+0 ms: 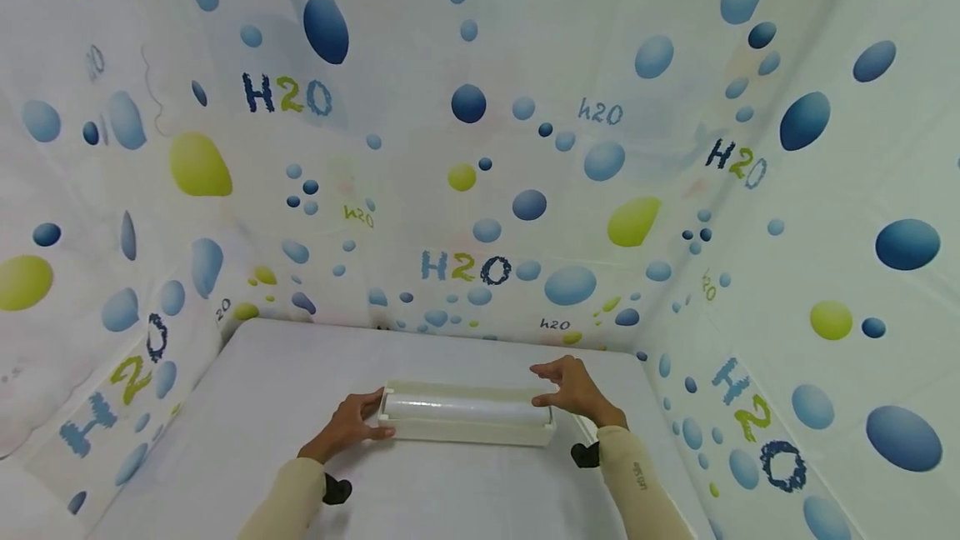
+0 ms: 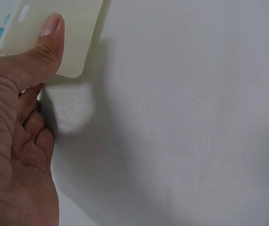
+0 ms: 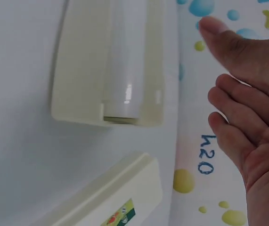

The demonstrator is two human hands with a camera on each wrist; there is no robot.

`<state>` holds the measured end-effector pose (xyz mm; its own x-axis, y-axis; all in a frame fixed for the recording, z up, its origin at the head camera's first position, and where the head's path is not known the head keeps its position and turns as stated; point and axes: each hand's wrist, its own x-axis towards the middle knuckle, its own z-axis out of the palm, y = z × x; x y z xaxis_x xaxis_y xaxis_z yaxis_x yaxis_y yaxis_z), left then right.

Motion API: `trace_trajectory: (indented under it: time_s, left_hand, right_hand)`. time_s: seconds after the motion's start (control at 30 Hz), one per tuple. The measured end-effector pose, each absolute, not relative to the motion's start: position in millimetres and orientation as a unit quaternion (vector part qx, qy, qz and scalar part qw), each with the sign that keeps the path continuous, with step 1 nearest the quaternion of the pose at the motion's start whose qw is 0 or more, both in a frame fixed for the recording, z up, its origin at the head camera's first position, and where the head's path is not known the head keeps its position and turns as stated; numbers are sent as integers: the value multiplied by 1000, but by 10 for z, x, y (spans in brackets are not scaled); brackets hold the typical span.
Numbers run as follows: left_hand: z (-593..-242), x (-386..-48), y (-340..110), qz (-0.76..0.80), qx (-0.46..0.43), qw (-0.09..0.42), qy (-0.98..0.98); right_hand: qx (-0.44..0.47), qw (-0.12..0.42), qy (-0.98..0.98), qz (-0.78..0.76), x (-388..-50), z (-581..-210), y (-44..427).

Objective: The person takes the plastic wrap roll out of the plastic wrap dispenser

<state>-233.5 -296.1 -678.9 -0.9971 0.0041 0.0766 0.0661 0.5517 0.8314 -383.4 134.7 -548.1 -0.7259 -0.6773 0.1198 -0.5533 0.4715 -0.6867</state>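
Observation:
A cream plastic-wrap dispenser (image 1: 472, 432) lies lengthwise on the white surface, its top uncovered. Inside it a shiny roll of clear plastic wrap (image 1: 465, 408) shows along the trough. My left hand (image 1: 348, 425) grips the dispenser's left end; in the left wrist view the thumb presses on the cream wall (image 2: 80, 42) and the other fingers are partly hidden. At the other end, my right hand (image 1: 576, 390) hovers by the corner with thumb and fingers apart. The right wrist view shows its palm holding nothing, clear of the box (image 3: 80, 70).
A long cream lid (image 3: 110, 193) with a colourful sticker lies right of the dispenser, partly hidden by the right wrist in the head view. White sheets (image 1: 480, 140) printed with blue and green drops rise behind and at both sides of the white tabletop (image 1: 247, 415).

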Motion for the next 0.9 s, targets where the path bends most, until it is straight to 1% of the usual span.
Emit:
trace_trajectory:
  time_s: [0.07, 0.2, 0.43, 0.57, 0.73, 0.9]
  left_hand:
    - [-6760, -2317, -2969, -465, -19, 36, -884]
    - [-6715, -2311, -2959, -462, -15, 27, -886]
    - [-6697, -2313, -2916, -496, 3, 2, -868]
    - [-6753, -2315, -2935, -491, -2, 13, -871]
    - [-6857, -2346, -2988, -485, -25, 37, -874]
    - [-6851, -2344, -2982, -511, -18, 34, -859]
  right_hand:
    - [-368, 89, 858, -347, -3834, -5530, 1311]
    - [-383, 94, 866, -308, -3831, -5631, 1260]
    - [-349, 125, 893, -254, -3784, -5734, 1228]
    - [-352, 127, 896, -240, -3759, -5732, 1185]
    - [-333, 129, 909, -213, -3752, -5758, 1114]
    - [-337, 121, 916, -178, -3752, -5822, 1105]
